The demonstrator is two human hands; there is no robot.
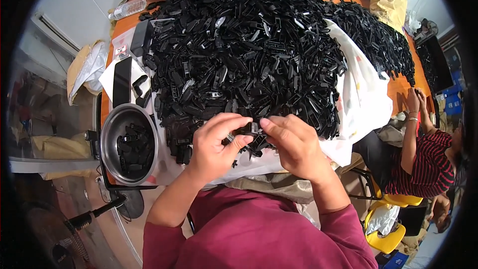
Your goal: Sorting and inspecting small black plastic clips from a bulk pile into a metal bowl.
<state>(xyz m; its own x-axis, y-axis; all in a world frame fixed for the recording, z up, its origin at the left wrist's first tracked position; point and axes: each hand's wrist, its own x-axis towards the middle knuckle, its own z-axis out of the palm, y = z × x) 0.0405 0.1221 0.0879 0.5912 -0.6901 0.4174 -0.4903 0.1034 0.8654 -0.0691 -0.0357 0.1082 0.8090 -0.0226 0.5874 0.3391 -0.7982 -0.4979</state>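
Over the near edge of a big heap of small black plastic parts [249, 69], my two hands meet around one small black plastic part [254, 128] with a light, shiny spot. My left hand [214, 144] has its thumb and forefinger curled around the left side of that part. From the other side, the bent fingertips of my right hand [294, 144] pinch it. Fingers partly cover the part, so its full shape is hidden. To the left of my left hand stands a round metal bowl [105, 144] with a small pile of similar black pieces inside.
White sheeting [366, 102] lies under the heap on an orange table [398, 92]. A phone-like dark slab [122, 82], a black box [142, 37] and a clear bottle [128, 8] sit at left. On the right, a co-worker in a striped shirt [423, 164] handles pieces at another black pile [383, 45].
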